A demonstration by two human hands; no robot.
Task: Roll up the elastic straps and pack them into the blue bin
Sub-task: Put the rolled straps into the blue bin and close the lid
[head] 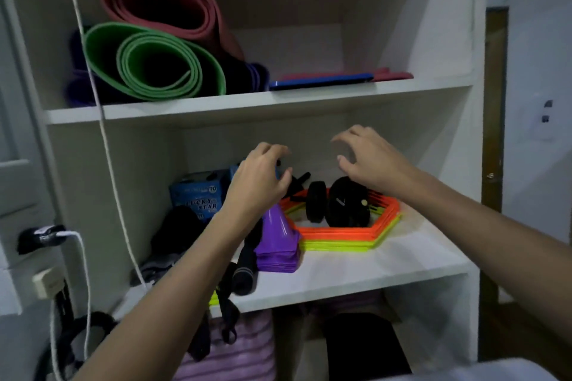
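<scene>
Both my hands reach into the middle shelf [356, 275] of a white cupboard. My left hand [258, 178] hovers with fingers curled and apart above a stack of purple cones [277, 240], holding nothing. My right hand [368, 161] is spread open above a black ab roller [340, 202]. Black straps with padded handles [240, 272] lie at the shelf's front left and dangle over its edge. A blue bin edge [235, 168] peeks out behind my left hand, mostly hidden.
Orange and yellow-green hexagon rings [346, 233] lie under the roller. A blue box [196, 196] stands at the back left beside dark cloth [178, 230]. Rolled green [154, 63] and red mats [161, 0] fill the upper shelf. A white cord [108, 145] hangs at left.
</scene>
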